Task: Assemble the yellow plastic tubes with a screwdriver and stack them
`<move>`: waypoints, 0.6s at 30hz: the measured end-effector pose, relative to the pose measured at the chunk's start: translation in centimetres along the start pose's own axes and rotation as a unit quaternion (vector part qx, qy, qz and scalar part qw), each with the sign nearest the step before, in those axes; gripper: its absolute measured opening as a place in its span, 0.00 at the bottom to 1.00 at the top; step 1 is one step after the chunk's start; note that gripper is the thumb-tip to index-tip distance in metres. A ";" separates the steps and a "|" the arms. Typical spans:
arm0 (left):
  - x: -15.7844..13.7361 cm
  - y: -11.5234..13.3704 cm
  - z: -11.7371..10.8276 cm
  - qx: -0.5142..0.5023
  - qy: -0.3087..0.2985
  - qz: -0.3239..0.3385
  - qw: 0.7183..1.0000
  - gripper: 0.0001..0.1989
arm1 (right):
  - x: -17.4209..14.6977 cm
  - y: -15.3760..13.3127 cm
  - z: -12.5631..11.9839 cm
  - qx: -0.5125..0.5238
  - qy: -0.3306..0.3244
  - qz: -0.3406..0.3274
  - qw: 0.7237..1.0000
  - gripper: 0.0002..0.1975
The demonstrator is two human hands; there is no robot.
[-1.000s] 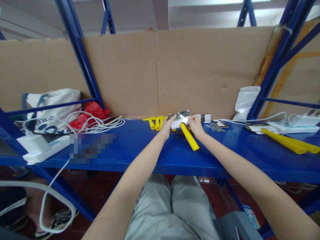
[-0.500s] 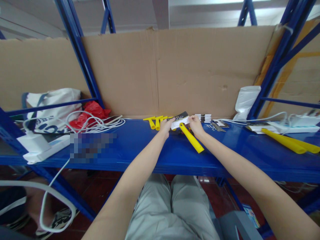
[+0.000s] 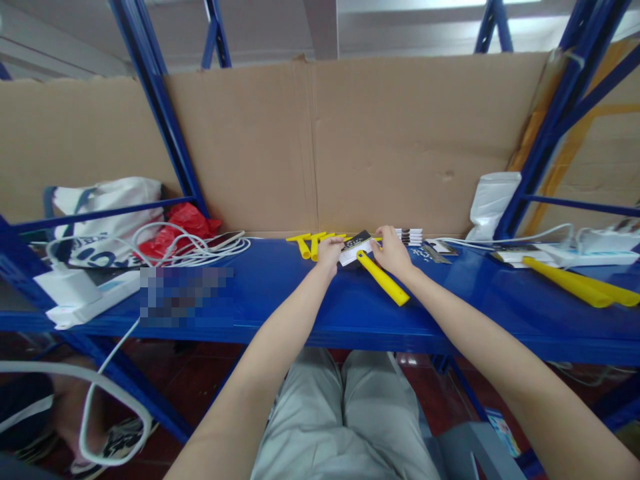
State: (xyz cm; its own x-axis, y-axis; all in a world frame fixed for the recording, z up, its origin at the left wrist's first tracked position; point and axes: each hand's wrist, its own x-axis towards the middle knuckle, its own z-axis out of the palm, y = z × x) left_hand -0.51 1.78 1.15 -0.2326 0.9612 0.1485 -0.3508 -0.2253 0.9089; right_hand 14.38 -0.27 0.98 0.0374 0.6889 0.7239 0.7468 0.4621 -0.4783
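Observation:
My left hand point(image 3: 331, 255) pinches the left edge of a black-and-white printed card point(image 3: 357, 248) just above the blue shelf. At the card's right edge is my right hand point(image 3: 393, 252), its fingers bent and closed on that side; the fingertips are partly hidden. A yellow tapered plastic handle point(image 3: 384, 280) lies slanted toward me, its narrow end overlapping the card's lower part. Whether handle and card are joined I cannot tell. Beyond my left hand rest several yellow T-shaped pieces point(image 3: 303, 245). Behind my right hand sits a small stack of folded cards point(image 3: 411, 237).
Flat dark cards point(image 3: 436, 251) lie right of my right hand. Farther right are yellow handles point(image 3: 575, 283) beside a white power strip point(image 3: 595, 255). Coiled white cable point(image 3: 200, 247) and a red plastic bag point(image 3: 183, 227) occupy the left. Cardboard point(image 3: 400, 140) walls the back.
The card has tipped and shifted slightly left. My right hand's fingers have moved along its right side toward me. The yellow handle has barely moved.

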 end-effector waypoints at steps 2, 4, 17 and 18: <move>0.1 0.0 -0.1 -0.004 0.007 -0.001 1.000 0.11 | -0.3 -0.8 -0.6 -0.083 0.003 -0.061 0.995 0.09; 0.1 0.0 -0.1 -0.002 0.006 -0.003 1.000 0.11 | -0.7 -1.8 -1.0 -0.128 -0.008 -0.088 0.988 0.11; 0.2 0.4 -0.3 0.014 0.037 -0.007 0.999 0.14 | -1.6 -3.2 -0.5 -0.148 -0.240 -0.122 0.952 0.12; 0.2 0.3 -0.2 0.016 0.038 -0.006 0.999 0.13 | -1.6 -3.1 -0.5 -0.153 -0.247 -0.127 0.949 0.12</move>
State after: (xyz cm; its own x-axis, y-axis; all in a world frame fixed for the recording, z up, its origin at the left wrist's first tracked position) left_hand -0.89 1.90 1.40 -0.2970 0.9486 0.1094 -0.3255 -0.2083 0.9223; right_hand 12.34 -3.08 1.54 -0.4280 0.7895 0.4399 0.8506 0.5164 -0.0991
